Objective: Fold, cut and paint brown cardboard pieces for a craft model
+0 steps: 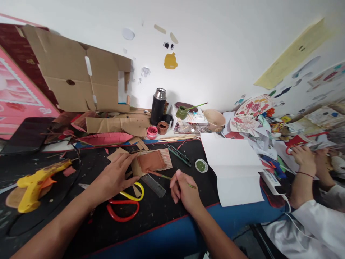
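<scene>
My right hand (186, 189) is closed around a thin paintbrush (159, 175). The brush tip meets the lower edge of a cardboard piece (151, 160) coated in reddish-brown paint. My left hand (114, 176) lies with fingers stretched out, thumb and fingertips at the left edge of that piece. A strip of corrugated cardboard (168, 158) shows from under its right side. Below the piece a metal ruler (154, 186) lies slantwise. Scissors with red and yellow handles (124, 217) lie under my left wrist, their blades mostly covered.
Behind stand a black thermos (157, 109), a pink paint jar (152, 132), a brown paint jar (162, 127) and a green paint jar (182, 112). A yellow glue gun (35, 189) lies left. Rightward are a green paint lid (201, 166), white paper (237, 169) and another person's hand (304, 158).
</scene>
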Tool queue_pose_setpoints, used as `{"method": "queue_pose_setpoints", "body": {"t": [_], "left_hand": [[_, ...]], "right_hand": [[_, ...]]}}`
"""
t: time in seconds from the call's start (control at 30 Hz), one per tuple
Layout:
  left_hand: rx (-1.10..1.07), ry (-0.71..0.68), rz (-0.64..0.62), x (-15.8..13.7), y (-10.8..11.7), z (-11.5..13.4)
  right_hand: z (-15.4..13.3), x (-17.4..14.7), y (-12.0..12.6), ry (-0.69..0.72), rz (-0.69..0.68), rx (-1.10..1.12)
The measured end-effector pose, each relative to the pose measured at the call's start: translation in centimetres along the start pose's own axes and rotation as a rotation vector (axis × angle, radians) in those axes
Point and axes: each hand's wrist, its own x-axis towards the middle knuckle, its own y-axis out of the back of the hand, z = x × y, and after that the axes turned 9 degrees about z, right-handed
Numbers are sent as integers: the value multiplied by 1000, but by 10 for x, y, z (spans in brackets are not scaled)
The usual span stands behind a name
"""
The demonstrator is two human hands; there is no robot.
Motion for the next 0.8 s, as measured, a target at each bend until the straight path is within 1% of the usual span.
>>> {"method": "queue_pose_setpoints", "body": {"t": [0.13, 0.23, 0.33, 0.43, 0.53, 0.63, 0.8], "left_hand": [[3, -13, 11, 1, 1, 3], [0, -18, 18, 1, 2, 3], [4, -13, 1, 0, 1, 2], [3, 13, -24, -1, 1, 0], [-20, 28, -34, -1, 1, -1], [-40, 34, -33, 0, 1, 0], [-49, 43, -15, 0, 1, 1]], "right_hand": [[2, 2, -16, -9, -78, -36], [1, 4, -15, 3, -70, -59], [-2, 7, -3, 13, -12, -62], [-6, 10, 10, 25, 91, -55], [-7, 11, 16, 39, 165, -39], [-5, 11, 8, 37, 133, -35], [0, 7, -19, 31, 9, -72]]}}
